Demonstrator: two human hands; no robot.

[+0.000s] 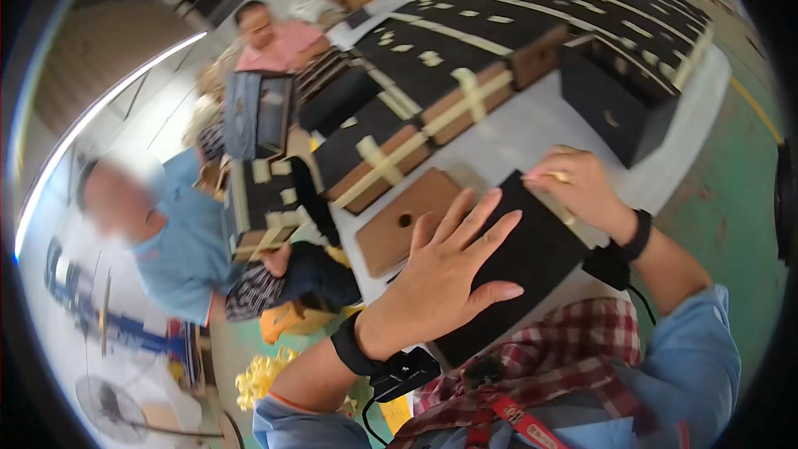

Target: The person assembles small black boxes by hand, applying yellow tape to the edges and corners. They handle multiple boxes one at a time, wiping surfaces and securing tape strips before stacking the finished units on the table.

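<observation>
Red lanyard [524, 420] at lower edge, right of centre, printed in pale characters, small and partly blurred; pale tape pieces dot the dark boxes [478, 29] massed across the upper right of the frame; open black box [598, 112] at upper right, its top side uncovered, interior dark, contents hard to make out; brown box [382, 241] with round dark hole, centre of frame, just left of the work; above it a taped box [378, 176], brown side, black top, cream strips crossing; all these on a pale grey bench [532, 129]; black panel [540, 262] lies slanting at centre right, nearest the wearer, pale strip [567, 209] along its right edge; left hand [440, 274] spread over the panel, fingers and thumb well apart; right hand [582, 191] at the panel's upper corner, fingertips drawn together by the strip's end, whether gripping it cannot tell; the two hands apart from each other; at left, a co-worker in blue [187, 216] has a hand under a black box with tape [258, 199]; above it a blue-grey box [242, 112], open side facing right, inside too blurred to read; co-worker in pink [278, 48] at upper left; yellow heap [262, 378] at lower left.
</observation>
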